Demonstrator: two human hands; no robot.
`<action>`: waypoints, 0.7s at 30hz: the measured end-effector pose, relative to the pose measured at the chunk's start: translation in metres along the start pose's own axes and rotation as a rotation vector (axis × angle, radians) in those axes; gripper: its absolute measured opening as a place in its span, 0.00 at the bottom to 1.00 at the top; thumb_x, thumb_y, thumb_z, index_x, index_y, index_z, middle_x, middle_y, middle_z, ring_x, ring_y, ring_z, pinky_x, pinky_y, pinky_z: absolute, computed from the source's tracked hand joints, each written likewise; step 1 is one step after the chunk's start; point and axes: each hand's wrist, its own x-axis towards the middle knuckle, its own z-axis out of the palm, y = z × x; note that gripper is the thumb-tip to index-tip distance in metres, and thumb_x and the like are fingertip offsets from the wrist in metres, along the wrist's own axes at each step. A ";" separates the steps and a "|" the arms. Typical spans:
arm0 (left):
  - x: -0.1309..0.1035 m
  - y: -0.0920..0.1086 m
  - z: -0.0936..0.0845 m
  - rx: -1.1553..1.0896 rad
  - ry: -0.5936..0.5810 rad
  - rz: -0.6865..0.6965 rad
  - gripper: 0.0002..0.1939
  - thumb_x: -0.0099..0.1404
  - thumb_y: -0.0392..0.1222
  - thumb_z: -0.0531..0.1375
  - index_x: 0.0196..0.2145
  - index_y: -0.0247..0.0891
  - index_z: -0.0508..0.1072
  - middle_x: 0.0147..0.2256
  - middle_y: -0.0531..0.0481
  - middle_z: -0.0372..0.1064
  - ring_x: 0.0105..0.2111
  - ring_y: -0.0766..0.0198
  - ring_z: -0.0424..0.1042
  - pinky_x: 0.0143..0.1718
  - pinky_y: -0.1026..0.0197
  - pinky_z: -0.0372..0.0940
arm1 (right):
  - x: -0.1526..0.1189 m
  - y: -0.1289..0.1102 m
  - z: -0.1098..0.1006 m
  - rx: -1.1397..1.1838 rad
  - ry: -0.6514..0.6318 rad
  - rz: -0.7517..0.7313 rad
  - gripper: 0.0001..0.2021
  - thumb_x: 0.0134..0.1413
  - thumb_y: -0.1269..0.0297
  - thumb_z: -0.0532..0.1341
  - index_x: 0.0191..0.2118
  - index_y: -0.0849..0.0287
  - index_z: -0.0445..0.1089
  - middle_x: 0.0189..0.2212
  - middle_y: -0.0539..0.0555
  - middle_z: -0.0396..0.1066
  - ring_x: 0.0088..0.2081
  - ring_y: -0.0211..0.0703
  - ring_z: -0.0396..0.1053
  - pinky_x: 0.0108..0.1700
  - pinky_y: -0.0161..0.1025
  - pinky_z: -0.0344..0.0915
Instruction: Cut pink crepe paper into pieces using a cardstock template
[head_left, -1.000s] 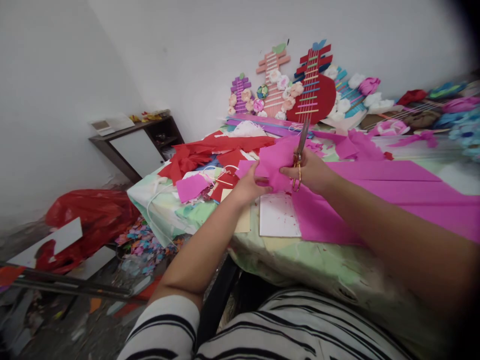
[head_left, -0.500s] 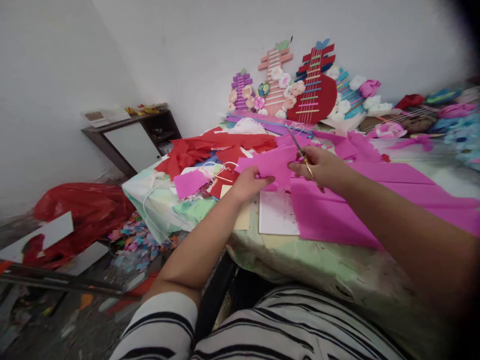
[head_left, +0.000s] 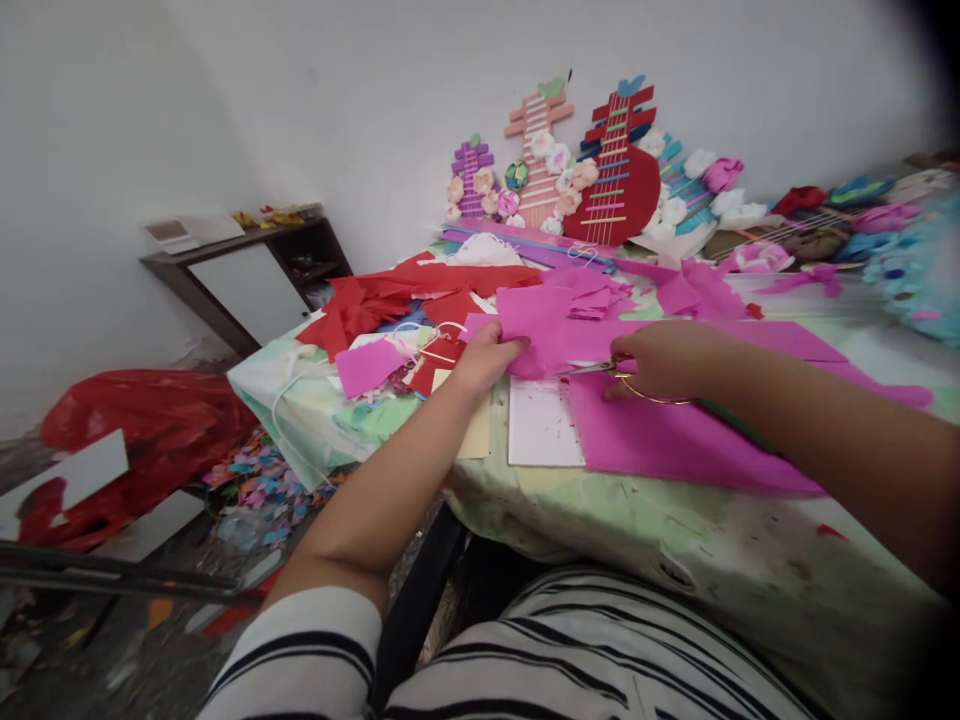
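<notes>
My left hand (head_left: 486,362) pinches a piece of magenta paper (head_left: 534,325) between thumb and fingers, holding it up over the table. My right hand (head_left: 660,360) is closed round a pair of scissors (head_left: 600,368) with gold handles. Their blades point left and lie at the lower right edge of the held piece; whether they are parted I cannot make out. Beneath my right hand lie large magenta sheets (head_left: 645,440), overlapping a white board (head_left: 541,430) that has small red specks. Behind the held piece is a stack of cut magenta paper (head_left: 596,295).
Red paper strips (head_left: 420,285) and a small magenta piece (head_left: 369,366) lie on the table's left. Guitar-shaped decorations, one a red guitar (head_left: 622,190), lean on the wall with paper flowers. A cabinet (head_left: 247,285) and a red plastic bag (head_left: 150,430) stand left.
My right hand has moved from the held paper's right side, scissors pointing up, to a spot lower right. The scissors now point left at the paper's edge. My left hand keeps its grip.
</notes>
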 end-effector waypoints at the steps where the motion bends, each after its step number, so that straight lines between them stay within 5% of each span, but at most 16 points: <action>1: 0.000 -0.001 0.000 0.002 0.004 -0.005 0.12 0.47 0.36 0.59 0.32 0.33 0.66 0.29 0.50 0.68 0.27 0.65 0.68 0.32 0.61 0.62 | 0.001 0.000 -0.002 -0.019 -0.003 -0.007 0.24 0.41 0.44 0.52 0.35 0.60 0.66 0.31 0.60 0.68 0.30 0.48 0.63 0.25 0.38 0.51; 16: -0.004 -0.005 -0.005 0.061 0.041 -0.035 0.09 0.49 0.36 0.61 0.31 0.35 0.67 0.28 0.51 0.68 0.28 0.63 0.68 0.30 0.61 0.63 | 0.026 -0.002 0.007 -0.129 -0.007 -0.124 0.24 0.41 0.43 0.52 0.34 0.58 0.69 0.30 0.58 0.68 0.29 0.45 0.64 0.26 0.36 0.52; 21: -0.003 -0.003 -0.004 0.024 0.042 -0.022 0.11 0.49 0.36 0.60 0.33 0.34 0.67 0.29 0.50 0.68 0.30 0.63 0.68 0.33 0.60 0.63 | 0.022 -0.001 0.000 -0.150 -0.012 -0.129 0.17 0.44 0.51 0.53 0.33 0.59 0.68 0.28 0.58 0.68 0.29 0.45 0.63 0.25 0.36 0.50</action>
